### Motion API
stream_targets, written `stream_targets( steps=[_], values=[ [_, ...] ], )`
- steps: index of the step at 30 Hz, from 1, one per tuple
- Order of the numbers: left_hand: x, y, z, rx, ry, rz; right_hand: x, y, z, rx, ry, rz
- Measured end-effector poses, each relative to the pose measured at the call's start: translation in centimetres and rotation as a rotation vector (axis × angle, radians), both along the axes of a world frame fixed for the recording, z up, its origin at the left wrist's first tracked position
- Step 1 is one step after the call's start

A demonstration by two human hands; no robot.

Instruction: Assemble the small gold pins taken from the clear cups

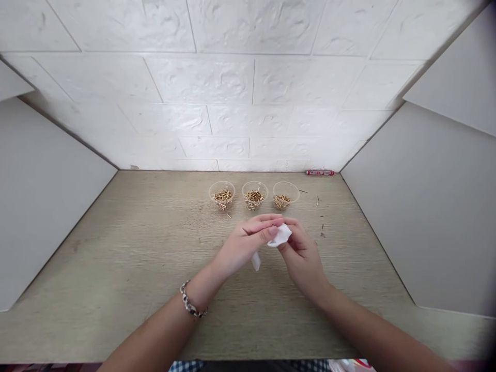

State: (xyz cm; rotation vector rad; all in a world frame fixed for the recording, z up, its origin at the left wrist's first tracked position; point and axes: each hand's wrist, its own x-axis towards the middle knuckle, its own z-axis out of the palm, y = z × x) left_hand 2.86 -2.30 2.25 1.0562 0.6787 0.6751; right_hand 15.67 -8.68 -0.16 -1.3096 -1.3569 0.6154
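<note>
A crumpled white tissue (pixel 281 235) is held between my two hands above the table. My left hand (pixel 248 238), with a bracelet (pixel 189 301) at the wrist, pinches it between thumb and fingers. From the other side my right hand (pixel 304 256) closes on the same tissue, thumb underneath. A loose end hangs below my left palm. Just beyond the hands stand three clear plastic cups in a row: the left cup (pixel 222 186), the middle cup (pixel 255 186) and the right cup (pixel 287 187). Each contains small gold-coloured metal pieces, perhaps screws.
Several small metal pieces lie loose on the wooden table (pixel 127 248) right of the cups, and one lies before the left cup. A red pen-like tube (pixel 320 172) rests against the white brick-patterned wall (pixel 228 82). Grey panels (pixel 391 201) bound both sides.
</note>
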Motion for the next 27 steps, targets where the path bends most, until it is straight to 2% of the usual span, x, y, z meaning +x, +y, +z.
stream_targets(
  steps=[5, 9, 12, 17, 22, 27],
  values=[
    [0.4, -0.6, -0.2, 0.141, 0.063, 0.003, 0.3, 0.2, 0.0, -0.050, -0.022, 0.015],
    [0.6, -1.3, -0.4, 0.122, -0.112, 0.031, -0.1, 0.0, 0.3, -0.061, -0.012, -0.004],
    [0.8, -1.6, -0.5, 0.093, -0.205, 0.015, -0.1, -0.1, 0.4, -0.119, 0.132, 0.021],
    [0.9, -1.4, -0.9, 0.104, -0.172, 0.015, 0.2, 0.3, 0.2, -0.221, 0.414, 0.110],
    [0.8, -1.2, -1.3, 0.085, -0.130, 0.042, 0.3, 0.4, 0.0, -0.206, 0.534, 0.171],
    [0.9, -1.2, -1.7, 0.058, -0.111, 0.040, 0.5, 0.4, -0.5, -0.254, 0.661, 0.236]
  ],
)
